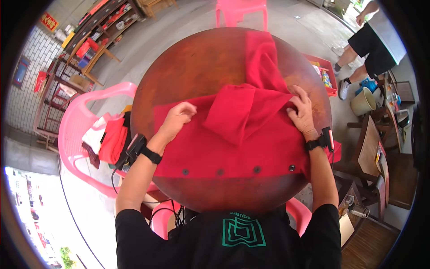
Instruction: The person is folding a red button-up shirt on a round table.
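Note:
A red buttoned garment (201, 144) lies partly folded across a round wooden table (188, 70). Several dark buttons run along its edge nearest me, and one sleeve (260, 50) stretches towards the far side of the tabletop. My right hand (301, 112) grips the cloth at its right side, where a fold rises towards the fingers. Over the garment's upper left part is my left hand (178, 117), its fingers curled and slightly blurred; whether it pinches any cloth cannot be made out. A bit of red fabric hangs past the table's right edge.
On the left, a pink plastic chair (77, 101) holds a pile of clothes (112, 139). Another pink chair (240, 10) stands beyond the table. A red crate (331, 79) is at the right, near a standing person (373, 47). Wooden furniture (368, 148) and a bin (362, 101) are further right.

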Available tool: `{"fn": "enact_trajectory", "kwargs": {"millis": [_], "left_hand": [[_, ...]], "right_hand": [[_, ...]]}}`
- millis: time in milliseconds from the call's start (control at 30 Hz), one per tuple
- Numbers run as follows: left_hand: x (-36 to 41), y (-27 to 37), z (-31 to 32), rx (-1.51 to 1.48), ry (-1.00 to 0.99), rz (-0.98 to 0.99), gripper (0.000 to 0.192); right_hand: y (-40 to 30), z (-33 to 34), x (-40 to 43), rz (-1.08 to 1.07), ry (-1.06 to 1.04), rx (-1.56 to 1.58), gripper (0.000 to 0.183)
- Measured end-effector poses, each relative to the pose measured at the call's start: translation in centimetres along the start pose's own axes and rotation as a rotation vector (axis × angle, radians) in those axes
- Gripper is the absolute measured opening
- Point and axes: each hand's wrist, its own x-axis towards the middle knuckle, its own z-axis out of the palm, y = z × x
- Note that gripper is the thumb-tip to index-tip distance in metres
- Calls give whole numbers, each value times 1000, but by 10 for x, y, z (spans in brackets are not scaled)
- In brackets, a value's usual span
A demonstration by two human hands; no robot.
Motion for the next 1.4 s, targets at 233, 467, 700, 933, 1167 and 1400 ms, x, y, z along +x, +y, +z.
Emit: {"fn": "enact_trajectory", "kwargs": {"millis": [233, 467, 700, 933, 1167, 1400], "left_hand": [[-86, 10, -12, -313, 297, -442, 34], [7, -6, 15, 271, 331, -139, 58], [60, 15, 59, 525, 238, -260, 57], [32, 22, 35, 166, 225, 37, 30], [-123, 88, -27, 180, -98, 273, 25], [-160, 11, -44, 122, 121, -60, 33]], "right_hand": [[12, -11, 3, 158, 56, -10, 44], [-2, 5, -1, 155, 63, -347, 44], [-10, 6, -5, 101, 118, -352, 38], [-12, 15, -13, 153, 207, -296, 35], [7, 17, -11, 348, 252, -79, 31], [-7, -14, -5, 202, 70, 7, 32]]}}
